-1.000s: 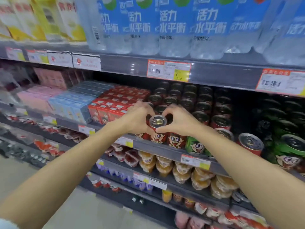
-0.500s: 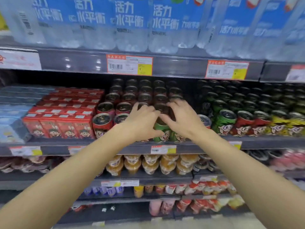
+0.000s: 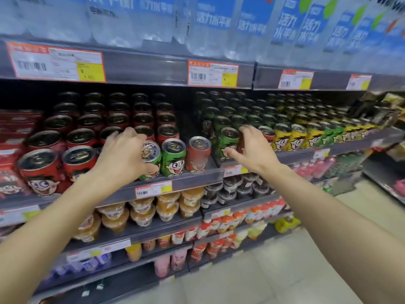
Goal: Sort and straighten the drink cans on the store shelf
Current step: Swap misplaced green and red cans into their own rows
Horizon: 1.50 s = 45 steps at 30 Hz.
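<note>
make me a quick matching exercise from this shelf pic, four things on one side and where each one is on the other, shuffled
Things
1. left hand
2. right hand
3. lone red can
4. water bottles

Places
A. on the top shelf, above the cans
B. at the shelf's front edge, between two green cans
C. gripping a green can at the right end of the red cans' front row
D. around a dark red can, next to a green can

Pairs: 1-C, 2-D, 3-B, 4-A
</note>
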Available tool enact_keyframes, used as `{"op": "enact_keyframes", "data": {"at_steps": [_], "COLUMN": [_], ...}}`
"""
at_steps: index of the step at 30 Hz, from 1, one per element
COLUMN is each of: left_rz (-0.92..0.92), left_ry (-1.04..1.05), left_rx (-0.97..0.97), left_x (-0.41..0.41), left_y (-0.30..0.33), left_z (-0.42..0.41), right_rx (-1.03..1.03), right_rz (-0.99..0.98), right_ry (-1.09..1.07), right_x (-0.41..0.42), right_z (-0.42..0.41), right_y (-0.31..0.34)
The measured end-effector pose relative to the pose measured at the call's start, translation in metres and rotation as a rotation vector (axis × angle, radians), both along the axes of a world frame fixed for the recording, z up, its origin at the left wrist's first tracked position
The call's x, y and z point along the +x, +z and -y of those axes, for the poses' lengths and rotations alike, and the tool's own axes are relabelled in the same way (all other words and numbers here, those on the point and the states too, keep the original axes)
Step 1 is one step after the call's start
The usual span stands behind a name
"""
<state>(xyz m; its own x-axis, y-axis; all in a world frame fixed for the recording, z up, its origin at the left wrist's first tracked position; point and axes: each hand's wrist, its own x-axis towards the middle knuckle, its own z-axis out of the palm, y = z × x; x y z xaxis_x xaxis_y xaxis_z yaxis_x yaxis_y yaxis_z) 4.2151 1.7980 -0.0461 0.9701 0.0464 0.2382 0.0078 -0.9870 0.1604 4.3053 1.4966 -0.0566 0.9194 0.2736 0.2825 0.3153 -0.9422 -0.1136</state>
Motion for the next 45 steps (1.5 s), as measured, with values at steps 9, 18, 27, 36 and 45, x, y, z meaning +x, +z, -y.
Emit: {"op": "enact_keyframes", "data": {"at_steps": [9, 18, 27, 36, 45], "left_rz": [0.127, -0.001, -0.025, -0.014, -0.050], "left_ry": [-0.006, -0.030, 0.001, 0.068, 0.011], "left_rx": [-0.240, -0.448, -0.510, -0.518, -0.481], "left_x": [-0.041, -0.033, -0.010, -0.011, 0.002], "left_y": [0.043, 0.053, 0.049, 0.033, 0.033], "left_z": [0.028, 0.093, 0.147, 0.170, 0.196], "right_rx": [-0.145, -0.143, -0.193, -0.056, 0.234], "right_rz": [-0.073, -0.101, -0.066, -0.019, 0.016], "right_ry": [-0.028, 0.066, 0.270, 0.351, 0.429], "right_x": [0.055, 0.092, 0.114, 0.116, 0.087], "right_z": [0.050, 0.109, 0.097, 0.100, 0.111], "right_y": [-0.005, -0.006, -0.018, -0.029, -0.014]}}
